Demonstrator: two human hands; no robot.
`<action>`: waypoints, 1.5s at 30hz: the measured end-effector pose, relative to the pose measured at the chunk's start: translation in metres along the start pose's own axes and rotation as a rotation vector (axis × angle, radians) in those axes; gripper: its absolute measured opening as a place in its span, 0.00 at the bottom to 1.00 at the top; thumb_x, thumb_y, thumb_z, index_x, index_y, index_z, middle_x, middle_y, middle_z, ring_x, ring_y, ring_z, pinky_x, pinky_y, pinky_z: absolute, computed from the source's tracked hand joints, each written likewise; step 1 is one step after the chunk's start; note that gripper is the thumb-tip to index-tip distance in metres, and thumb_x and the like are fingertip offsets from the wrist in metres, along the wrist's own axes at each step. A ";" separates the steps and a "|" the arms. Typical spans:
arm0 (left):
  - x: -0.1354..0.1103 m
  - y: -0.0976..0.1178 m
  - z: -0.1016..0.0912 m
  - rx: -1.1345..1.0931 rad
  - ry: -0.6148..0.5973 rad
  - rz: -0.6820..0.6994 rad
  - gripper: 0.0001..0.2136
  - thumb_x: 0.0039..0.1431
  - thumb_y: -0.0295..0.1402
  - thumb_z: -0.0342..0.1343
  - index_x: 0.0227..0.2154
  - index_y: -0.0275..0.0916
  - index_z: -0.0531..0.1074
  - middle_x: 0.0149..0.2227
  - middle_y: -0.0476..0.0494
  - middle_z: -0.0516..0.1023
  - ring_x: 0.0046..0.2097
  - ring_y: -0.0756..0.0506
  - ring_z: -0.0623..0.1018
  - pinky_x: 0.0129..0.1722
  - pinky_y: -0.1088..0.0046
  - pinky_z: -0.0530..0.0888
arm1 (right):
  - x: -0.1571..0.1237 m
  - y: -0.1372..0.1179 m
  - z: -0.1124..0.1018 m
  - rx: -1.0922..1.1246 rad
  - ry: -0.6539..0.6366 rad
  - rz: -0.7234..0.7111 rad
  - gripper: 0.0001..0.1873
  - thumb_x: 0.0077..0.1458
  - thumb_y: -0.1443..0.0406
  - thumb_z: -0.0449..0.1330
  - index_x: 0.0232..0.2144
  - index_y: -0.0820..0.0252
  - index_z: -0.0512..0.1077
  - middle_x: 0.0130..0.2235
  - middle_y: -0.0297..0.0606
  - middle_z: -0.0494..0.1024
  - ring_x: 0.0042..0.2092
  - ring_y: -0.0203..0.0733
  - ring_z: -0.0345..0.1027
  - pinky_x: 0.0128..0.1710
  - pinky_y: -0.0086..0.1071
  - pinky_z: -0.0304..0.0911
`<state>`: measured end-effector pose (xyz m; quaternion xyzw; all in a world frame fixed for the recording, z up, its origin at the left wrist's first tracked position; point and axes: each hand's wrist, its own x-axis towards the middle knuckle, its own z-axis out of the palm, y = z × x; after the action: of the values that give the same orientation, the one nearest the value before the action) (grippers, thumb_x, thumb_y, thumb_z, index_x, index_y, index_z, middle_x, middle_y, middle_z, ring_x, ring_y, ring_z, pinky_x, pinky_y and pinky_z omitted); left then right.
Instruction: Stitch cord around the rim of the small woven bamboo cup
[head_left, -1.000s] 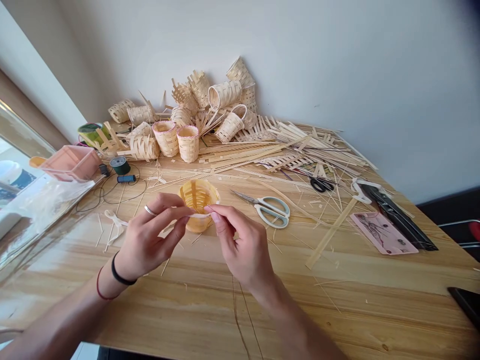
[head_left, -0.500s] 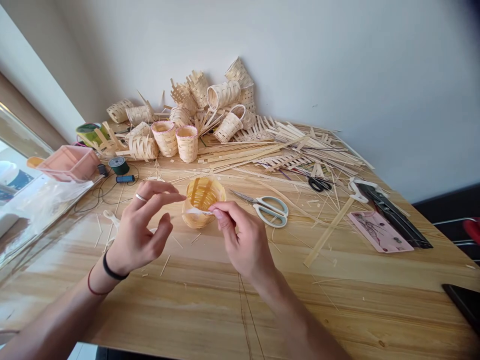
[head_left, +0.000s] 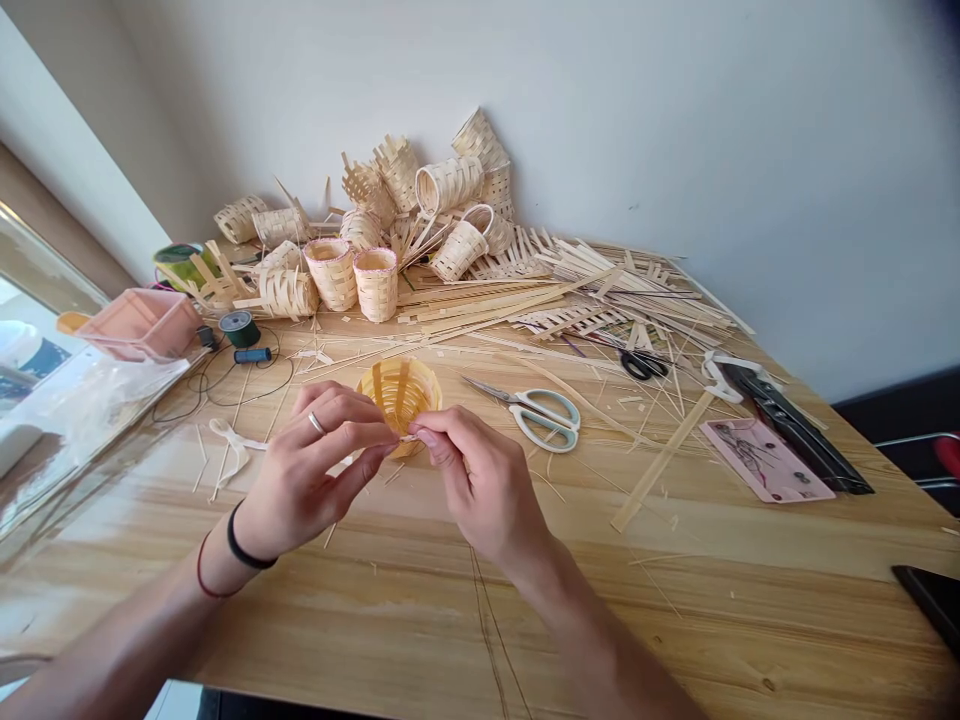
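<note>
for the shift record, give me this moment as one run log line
left hand: at near rim of woven basket | right hand: pinching near rim | pale-handled scissors: lying right of basket

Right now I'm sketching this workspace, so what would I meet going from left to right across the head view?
Open pink plastic bin, round dark green thread spool, small yellow woven basket, white-handled metal scissors, black-handled scissors, flat pink rectangular tray.
</note>
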<state>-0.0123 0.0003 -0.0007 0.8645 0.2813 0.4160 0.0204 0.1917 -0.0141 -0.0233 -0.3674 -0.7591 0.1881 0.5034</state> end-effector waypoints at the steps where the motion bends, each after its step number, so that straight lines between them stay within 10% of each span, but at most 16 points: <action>1: 0.000 0.000 -0.001 0.001 0.002 -0.002 0.08 0.64 0.21 0.62 0.42 0.39 0.75 0.40 0.47 0.80 0.42 0.47 0.79 0.47 0.63 0.73 | 0.000 0.000 0.000 0.004 -0.002 0.002 0.09 0.72 0.72 0.54 0.40 0.63 0.74 0.35 0.39 0.78 0.36 0.38 0.72 0.38 0.31 0.67; 29: -0.001 -0.005 -0.004 -0.034 -0.066 -0.024 0.07 0.65 0.21 0.60 0.42 0.38 0.74 0.38 0.46 0.78 0.40 0.49 0.75 0.42 0.72 0.74 | 0.001 -0.002 -0.005 0.007 0.063 0.042 0.09 0.71 0.71 0.55 0.43 0.61 0.76 0.38 0.39 0.82 0.37 0.37 0.74 0.37 0.30 0.68; 45: -0.004 -0.001 -0.001 0.046 -0.005 -0.059 0.07 0.65 0.21 0.60 0.41 0.37 0.75 0.38 0.46 0.78 0.39 0.49 0.77 0.43 0.73 0.75 | -0.010 -0.018 0.012 0.063 -0.058 0.148 0.10 0.69 0.68 0.52 0.36 0.59 0.71 0.25 0.30 0.71 0.23 0.33 0.59 0.25 0.28 0.55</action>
<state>-0.0156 -0.0008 -0.0032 0.8571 0.3161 0.4065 0.0136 0.1764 -0.0321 -0.0227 -0.4006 -0.7380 0.2591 0.4772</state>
